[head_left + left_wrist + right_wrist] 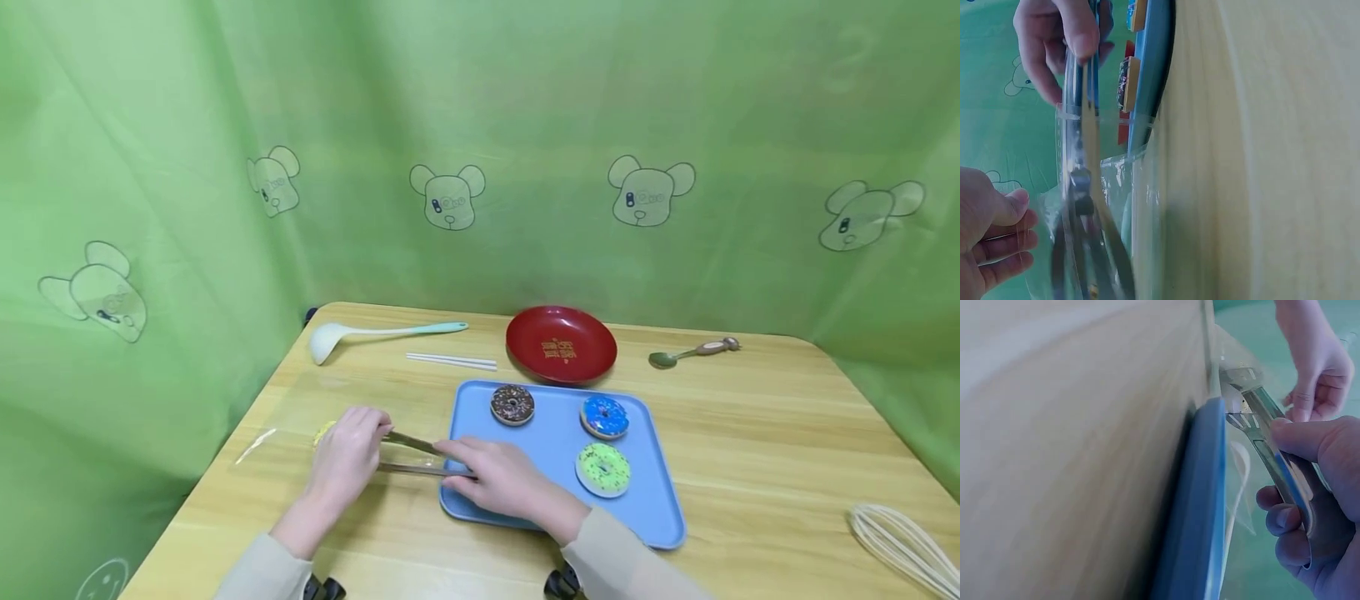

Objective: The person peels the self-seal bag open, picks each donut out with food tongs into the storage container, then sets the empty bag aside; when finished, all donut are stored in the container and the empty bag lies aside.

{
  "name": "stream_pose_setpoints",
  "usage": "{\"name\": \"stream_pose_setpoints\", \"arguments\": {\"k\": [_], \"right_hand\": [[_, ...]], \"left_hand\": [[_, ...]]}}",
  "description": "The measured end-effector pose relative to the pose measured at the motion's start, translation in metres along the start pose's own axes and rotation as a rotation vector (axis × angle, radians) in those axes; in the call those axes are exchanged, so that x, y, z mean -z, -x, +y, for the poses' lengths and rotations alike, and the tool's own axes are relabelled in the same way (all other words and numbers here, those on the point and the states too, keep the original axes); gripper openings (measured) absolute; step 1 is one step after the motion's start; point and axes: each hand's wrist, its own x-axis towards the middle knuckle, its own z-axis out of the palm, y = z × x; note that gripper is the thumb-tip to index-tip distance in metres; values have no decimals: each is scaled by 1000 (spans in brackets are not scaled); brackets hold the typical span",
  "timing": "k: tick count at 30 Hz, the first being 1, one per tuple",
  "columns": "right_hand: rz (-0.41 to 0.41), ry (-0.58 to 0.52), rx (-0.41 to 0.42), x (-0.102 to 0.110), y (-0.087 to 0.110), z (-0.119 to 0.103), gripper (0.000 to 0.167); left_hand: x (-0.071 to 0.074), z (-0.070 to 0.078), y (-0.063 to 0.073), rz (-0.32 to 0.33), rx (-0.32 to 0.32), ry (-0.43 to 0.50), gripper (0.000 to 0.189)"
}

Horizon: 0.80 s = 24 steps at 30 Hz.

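My right hand (498, 479) grips metal tongs (1300, 475) by their handles, thumb on one arm and fingers curled round the other. Their arms stand apart and their tips reach into a clear plastic bag (277, 425) lying on the left of the table. With its thumb and fingers, my left hand (994, 228) pinches the bag's film near the mouth. A yellow doughnut (322, 432) shows at the bag, mostly hidden behind the left hand in the head view. Under the right hand is a blue tray (547, 433) bearing chocolate (512, 405), blue (604, 417) and green (603, 469) doughnuts.
Behind the tray stands a red plate (561, 343). Along the back lie a white ladle (326, 342), pale chopsticks (450, 361) and a spoon (693, 352). A whisk (903, 542) rests at the right edge. A green curtain (540, 100) hangs round the table.
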Motion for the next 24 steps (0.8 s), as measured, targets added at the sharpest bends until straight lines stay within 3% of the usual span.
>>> {"name": "stream_pose_setpoints", "arguments": {"k": [8, 24], "right_hand": [[7, -95, -54, 11, 22, 2, 45], [89, -81, -197, 20, 41, 18, 46]], "left_hand": [[0, 0, -2, 15, 2, 8, 14], [2, 2, -2, 4, 22, 11, 16]]}}
